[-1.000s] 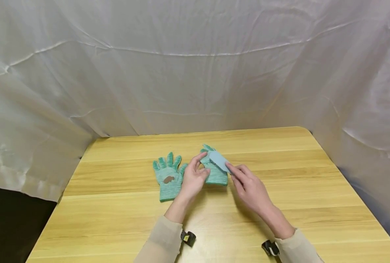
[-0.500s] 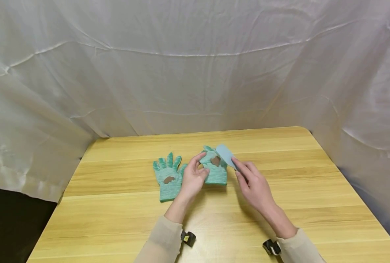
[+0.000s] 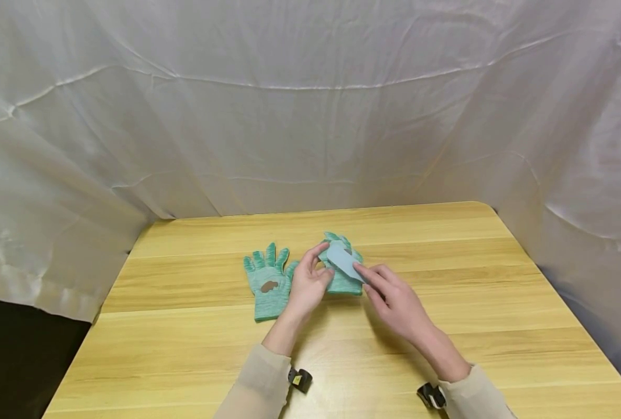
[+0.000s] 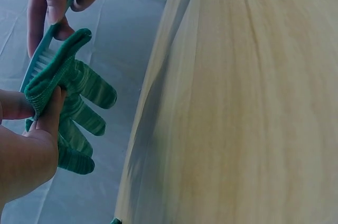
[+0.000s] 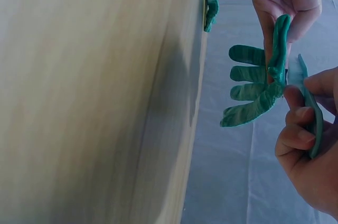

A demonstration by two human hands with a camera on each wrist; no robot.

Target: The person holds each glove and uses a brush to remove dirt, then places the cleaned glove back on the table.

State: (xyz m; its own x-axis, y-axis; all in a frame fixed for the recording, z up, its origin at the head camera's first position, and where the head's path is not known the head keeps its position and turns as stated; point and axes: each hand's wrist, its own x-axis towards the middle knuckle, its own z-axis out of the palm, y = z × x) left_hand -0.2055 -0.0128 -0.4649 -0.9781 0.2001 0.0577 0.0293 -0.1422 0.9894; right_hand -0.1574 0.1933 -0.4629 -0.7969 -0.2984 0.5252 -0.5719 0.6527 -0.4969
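Observation:
My left hand point(image 3: 309, 286) pinches the edge of a green knit glove point(image 3: 346, 286), holding it up over the table. In the left wrist view the glove's fingers point(image 4: 95, 89) dangle away from the hand. My right hand point(image 3: 398, 302) grips the handle of a light blue brush point(image 3: 343, 263), whose white bristles point(image 4: 43, 61) lie against the glove's palm side. The brush head hides most of the brown stain there. To the left, a matching green glove point(image 3: 268, 299) lies flat with its fingers pointing away, a brown stain point(image 3: 269, 286) on it.
The wood-grain table point(image 3: 184, 349) has a rounded far right corner. Pale grey curtains point(image 3: 310, 128) hang behind it and at both sides. Each wrist wears a small black camera mount, one point(image 3: 301, 379) by the left sleeve.
The brush swung up and right off the stain half a second ago, baring it, and is now back down and left across the glove. My left hand stays put.

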